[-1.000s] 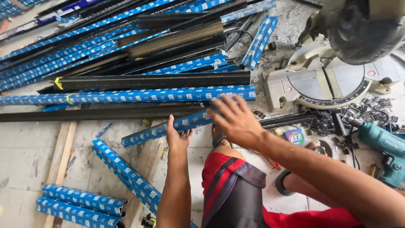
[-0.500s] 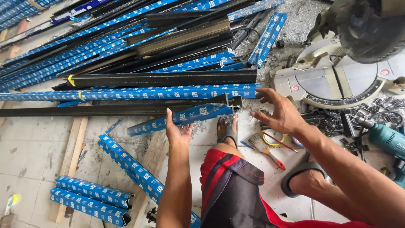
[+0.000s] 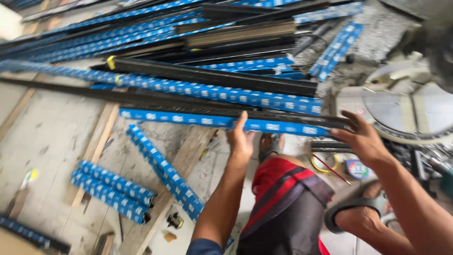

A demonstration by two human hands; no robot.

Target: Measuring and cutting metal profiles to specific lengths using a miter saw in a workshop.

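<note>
Left hand clamped around blue-wrapped profile, lifted level above floor beside miter saw; right hand cupping far end, steadying length for control

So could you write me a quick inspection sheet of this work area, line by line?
Surface: grey concrete floor, dusty, crossed by wooden battens.
Job's things: blue-wrapped profile, held level by left hand underneath and right hand at its far end.
Clutter: short blue-wrapped offcuts, stacked long profiles, roll of tape, metal shavings.
Grippers: no grippers; two bare hands, both touching the profile.
Cables: nothing seen.
Surroundings: mitre saw at right, a sandalled foot, red and dark shorts.
</note>
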